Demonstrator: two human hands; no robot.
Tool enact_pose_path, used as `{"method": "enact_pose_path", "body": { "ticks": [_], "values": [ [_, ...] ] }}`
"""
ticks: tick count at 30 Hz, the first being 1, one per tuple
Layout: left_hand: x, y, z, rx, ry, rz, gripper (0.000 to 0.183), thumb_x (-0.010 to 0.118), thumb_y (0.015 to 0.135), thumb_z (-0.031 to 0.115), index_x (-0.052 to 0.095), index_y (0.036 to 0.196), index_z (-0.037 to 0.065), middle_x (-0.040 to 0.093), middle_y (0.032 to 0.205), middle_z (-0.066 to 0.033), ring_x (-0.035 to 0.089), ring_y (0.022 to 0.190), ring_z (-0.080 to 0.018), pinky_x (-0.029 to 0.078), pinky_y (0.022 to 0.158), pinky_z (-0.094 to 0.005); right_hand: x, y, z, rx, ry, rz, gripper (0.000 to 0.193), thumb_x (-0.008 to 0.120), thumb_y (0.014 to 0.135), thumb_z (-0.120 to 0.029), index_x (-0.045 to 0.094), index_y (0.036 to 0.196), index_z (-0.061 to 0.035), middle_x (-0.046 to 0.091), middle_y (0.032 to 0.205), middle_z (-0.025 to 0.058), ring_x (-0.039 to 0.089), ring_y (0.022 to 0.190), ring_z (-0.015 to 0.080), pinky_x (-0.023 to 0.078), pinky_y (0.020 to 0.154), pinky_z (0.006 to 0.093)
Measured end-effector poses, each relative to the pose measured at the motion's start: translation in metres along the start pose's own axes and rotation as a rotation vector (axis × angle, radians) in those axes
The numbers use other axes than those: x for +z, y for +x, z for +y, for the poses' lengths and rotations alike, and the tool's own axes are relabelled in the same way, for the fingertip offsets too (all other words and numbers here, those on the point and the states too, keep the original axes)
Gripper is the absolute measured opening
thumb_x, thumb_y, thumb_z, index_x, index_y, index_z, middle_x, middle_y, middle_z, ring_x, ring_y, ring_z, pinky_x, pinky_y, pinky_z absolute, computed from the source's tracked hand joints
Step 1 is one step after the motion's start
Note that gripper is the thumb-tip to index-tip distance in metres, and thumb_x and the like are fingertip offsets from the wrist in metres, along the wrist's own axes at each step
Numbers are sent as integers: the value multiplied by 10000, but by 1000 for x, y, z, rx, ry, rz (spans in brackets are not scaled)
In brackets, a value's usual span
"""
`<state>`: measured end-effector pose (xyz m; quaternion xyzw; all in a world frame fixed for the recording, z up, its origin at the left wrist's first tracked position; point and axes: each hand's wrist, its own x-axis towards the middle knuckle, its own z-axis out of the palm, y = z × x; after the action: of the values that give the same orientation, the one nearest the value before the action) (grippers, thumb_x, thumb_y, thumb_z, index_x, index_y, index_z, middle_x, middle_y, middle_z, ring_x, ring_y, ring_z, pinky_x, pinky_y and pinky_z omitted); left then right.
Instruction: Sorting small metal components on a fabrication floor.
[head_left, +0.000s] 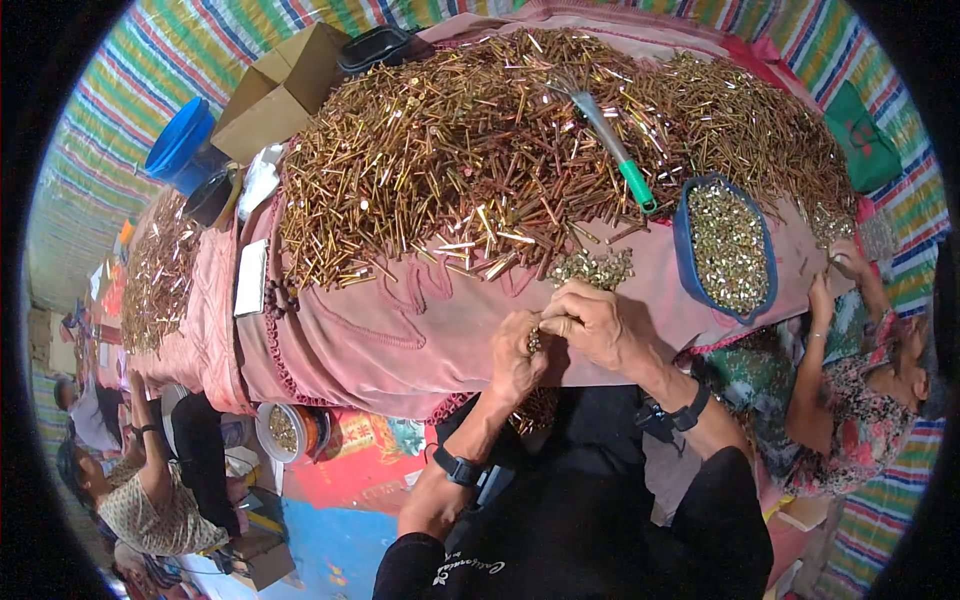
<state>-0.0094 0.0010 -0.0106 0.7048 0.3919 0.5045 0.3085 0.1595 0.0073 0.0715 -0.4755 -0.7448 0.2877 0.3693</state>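
Beyond our hands, the pink-draped worktop [400,330] carries a huge heap of brass pins [500,150], still unsorted. Right of our right hand [600,325] sits a blue tub [685,250], nearly full of small fittings. Just ahead lies a small pile [592,268]. Our left hand [515,355] is closed around several; the right pinches one.

The person wore a black short-sleeved top with a small line of white script printed low on the front. Both forearms were bare below the sleeves. A black band with a dark clip-on unit circled the wrist behind the left hand [517,356], and a similar black strap with a dark module sat behind the right hand [600,325].
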Motion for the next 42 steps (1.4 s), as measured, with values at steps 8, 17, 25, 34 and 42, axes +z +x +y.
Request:
{"method": "enact_pose_path", "body": {
  "ticks": [8, 17, 25, 34, 42],
  "values": [
    [5, -1, 5, -73, -110, 38, 160, 670, 947, 148, 687, 1015, 4, 671, 791, -105, 624, 699, -187, 485, 622, -318, 2, -13, 32, 427, 733, 115, 316, 740, 915, -247, 644, 840, 45, 687, 748, 61, 643, 590, 123, 537, 555, 281],
    [1, 5, 20, -265, -9, 83, 333, 654, 939, 76, 625, 1268, 33, 648, 808, -115, 617, 719, -217, 502, 672, -341, -31, 25, 43, 287, -105, 155, 189, 696, 877, -180, 690, 852, 8, 657, 678, 101, 647, 643, 179, 491, 580, 343],
    [-2, 6, 24, -247, 68, 73, 354, 706, 909, 89, 667, 1260, 86, 696, 890, -116, 658, 773, -191, 517, 716, -305, -34, 73, 75, 376, -399, -44, 214, 727, 786, -201, 730, 852, 3, 710, 779, 168, 692, 688, 289, 538, 655, 404],
    [1, 13, 23, -235, 65, 83, 292, 746, 871, 143, 710, 1153, 75, 698, 865, -155, 677, 759, -274, 522, 683, -356, 2, 19, 24, 347, 573, 69, 186, 687, 930, -104, 621, 1066, 4, 686, 821, 70, 652, 697, 104, 522, 588, 246],
    [2, 6, 9, -169, 69, 80, 191, 634, 848, 32, 696, 1029, 33, 682, 827, -149, 656, 692, -261, 505, 641, -356, 23, 8, -11, 34, 158, 139, 422, 682, 899, -39, 566, 1304, -66, 665, 893, 105, 658, 785, 194, 554, 712, 324]
  ]
}}
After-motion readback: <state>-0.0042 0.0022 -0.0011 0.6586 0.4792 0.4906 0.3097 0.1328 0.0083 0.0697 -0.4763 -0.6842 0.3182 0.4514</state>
